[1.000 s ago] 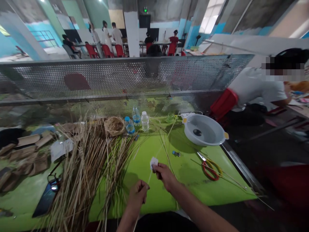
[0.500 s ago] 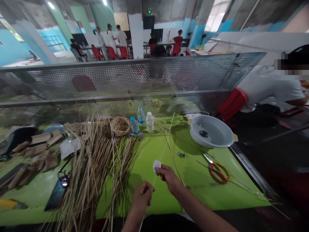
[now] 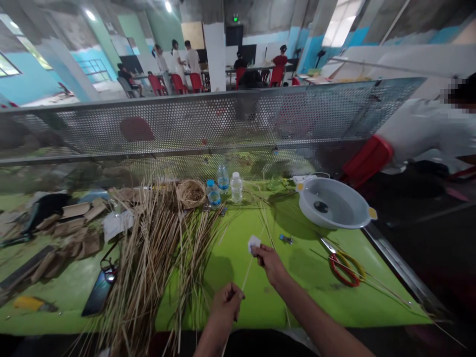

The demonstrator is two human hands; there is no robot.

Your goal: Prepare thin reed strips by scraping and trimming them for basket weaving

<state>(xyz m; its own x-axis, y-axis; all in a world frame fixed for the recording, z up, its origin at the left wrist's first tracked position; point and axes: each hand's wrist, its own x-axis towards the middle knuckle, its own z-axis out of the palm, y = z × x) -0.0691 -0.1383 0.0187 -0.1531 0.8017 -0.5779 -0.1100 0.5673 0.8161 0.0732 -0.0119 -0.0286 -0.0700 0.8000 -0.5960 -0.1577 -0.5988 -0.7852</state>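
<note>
My left hand (image 3: 227, 303) is closed on a thin pale strip (image 3: 248, 274) near the table's front edge. Farther up the strip, my right hand (image 3: 268, 260) pinches a small white piece (image 3: 254, 243) around it. The strip runs slanting between the two hands. To the left lies a large bundle of dry stalks (image 3: 159, 243). Scissors (image 3: 338, 263) with red and yellow handles rest to the right of my right hand, and a small blue-ended tool (image 3: 286, 239) lies just beyond it.
A white basin (image 3: 334, 203) of water stands at the back right. Plastic bottles (image 3: 236, 188) and a woven basket (image 3: 191, 193) line the back, before a perforated metal screen (image 3: 178, 124). A phone (image 3: 97, 293) and glasses lie at left. A person sits at far right.
My right hand has slid up and away along the strip with the white piece, widening the gap to my left hand. The whole view has shifted slightly.
</note>
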